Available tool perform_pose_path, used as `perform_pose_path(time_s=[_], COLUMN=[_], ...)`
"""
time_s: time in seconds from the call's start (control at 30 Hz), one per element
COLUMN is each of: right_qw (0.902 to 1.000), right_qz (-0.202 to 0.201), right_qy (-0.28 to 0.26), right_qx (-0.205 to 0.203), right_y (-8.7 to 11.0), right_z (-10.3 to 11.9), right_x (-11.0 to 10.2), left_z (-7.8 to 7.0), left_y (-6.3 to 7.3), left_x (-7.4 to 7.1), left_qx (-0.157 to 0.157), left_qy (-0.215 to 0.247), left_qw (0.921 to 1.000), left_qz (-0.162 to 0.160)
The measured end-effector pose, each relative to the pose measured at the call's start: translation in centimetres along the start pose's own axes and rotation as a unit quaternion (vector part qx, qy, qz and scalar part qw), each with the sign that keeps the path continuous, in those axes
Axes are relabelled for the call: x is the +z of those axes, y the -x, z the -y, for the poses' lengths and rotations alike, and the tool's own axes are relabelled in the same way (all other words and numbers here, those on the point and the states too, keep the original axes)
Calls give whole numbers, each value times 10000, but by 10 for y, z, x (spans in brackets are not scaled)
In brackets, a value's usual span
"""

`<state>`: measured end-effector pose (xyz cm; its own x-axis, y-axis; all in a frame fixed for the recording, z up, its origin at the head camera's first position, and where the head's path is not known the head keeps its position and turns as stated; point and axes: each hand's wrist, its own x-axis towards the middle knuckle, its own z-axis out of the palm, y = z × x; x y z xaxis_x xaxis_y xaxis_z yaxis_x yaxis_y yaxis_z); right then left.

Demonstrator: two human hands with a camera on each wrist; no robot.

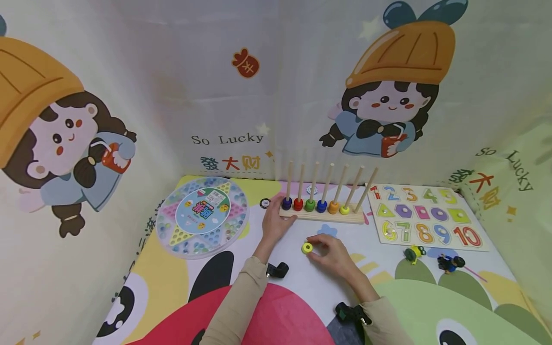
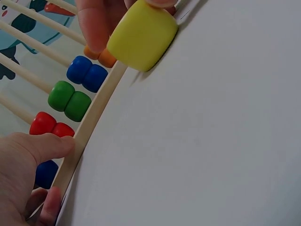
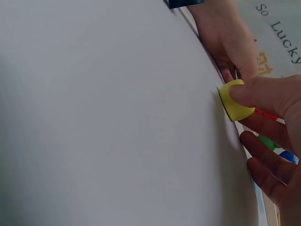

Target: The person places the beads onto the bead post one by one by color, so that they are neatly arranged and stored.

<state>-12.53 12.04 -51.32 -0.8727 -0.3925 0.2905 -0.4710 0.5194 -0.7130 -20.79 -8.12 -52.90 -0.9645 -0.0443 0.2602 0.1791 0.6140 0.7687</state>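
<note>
My right hand (image 1: 332, 256) pinches a yellow wooden bead (image 1: 307, 247) between thumb and fingers, in front of a wooden peg stand (image 1: 321, 216). The left wrist view shows the same bead (image 2: 143, 35) large, with a rounded side. My left hand (image 1: 276, 220) grips the stand's left end, its thumb (image 2: 59, 146) on the base's edge beside the red beads (image 2: 43, 123). Blue, red, green (image 1: 310, 205), blue, orange (image 1: 333, 207) and yellow beads (image 1: 344, 210) sit low on the pegs from left to right. The rightmost peg (image 1: 366, 189) is bare.
Left of the stand lies a round marble board game (image 1: 246, 215). A number and shape puzzle board (image 1: 431, 218) lies to the right. Two small figures, one yellow-green (image 1: 414, 254) and one dark (image 1: 450, 263), stand in front of it. A printed cloth wall rises behind.
</note>
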Motion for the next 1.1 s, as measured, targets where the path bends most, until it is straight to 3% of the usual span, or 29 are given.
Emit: perform_pose_path(time_s=[0.3, 0.7, 0.9, 1.1], right_qw=[9988, 9933, 9838, 9729], right_qz=[-480, -1142, -1791, -2290], right_qy=[-114, -192, -103, 0], right_qx=[57, 15, -13, 302], right_y=[-4, -21, -34, -42], right_z=[-2, -3, 3, 11], right_x=[-9, -42, -63, -79], left_z=[2, 1, 0, 0], left_y=[-1, -1, -1, 0], left_x=[2, 1, -1, 0], left_qx=[146, 61, 72, 0], left_qy=[13, -31, 65, 65], left_qw=[9999, 10000, 10000, 10000], left_qz=[-62, -40, -6, 16])
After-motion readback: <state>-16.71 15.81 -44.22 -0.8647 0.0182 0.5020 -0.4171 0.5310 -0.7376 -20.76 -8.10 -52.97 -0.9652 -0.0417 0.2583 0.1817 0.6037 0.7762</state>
